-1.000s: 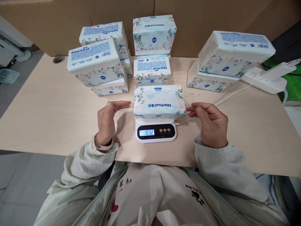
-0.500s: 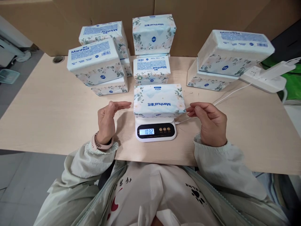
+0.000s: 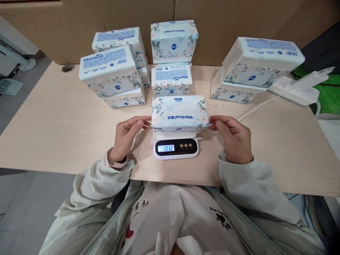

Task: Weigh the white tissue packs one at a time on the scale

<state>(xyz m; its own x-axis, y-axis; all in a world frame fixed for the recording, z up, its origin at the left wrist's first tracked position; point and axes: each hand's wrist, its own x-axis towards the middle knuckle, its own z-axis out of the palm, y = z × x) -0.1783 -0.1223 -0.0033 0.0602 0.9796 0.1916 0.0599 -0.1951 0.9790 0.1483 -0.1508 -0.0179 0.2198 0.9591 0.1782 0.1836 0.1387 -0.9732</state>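
Note:
A floral tissue pack (image 3: 180,113) rests on a white digital scale (image 3: 176,156), whose lit display reads 103.2. My left hand (image 3: 126,136) is at the pack's left end, its fingertips at the edge and the fingers apart from the thumb. At the right end is my right hand (image 3: 233,136), with fingertips by the pack's lower corner and the thumb apart. Neither hand is wrapped round the pack. Whether the fingertips press on it cannot be made out.
Behind the scale stand stacked tissue packs (image 3: 172,79). More stacks are at the back left (image 3: 110,72) and back right (image 3: 261,62). A power strip (image 3: 294,90) with a white cable lies at the right. Cardboard (image 3: 212,32) lines the back.
My left hand has moved right and turned, bringing its fingertips to the pack's left edge. My right hand has shifted slightly left. The display reading is the same.

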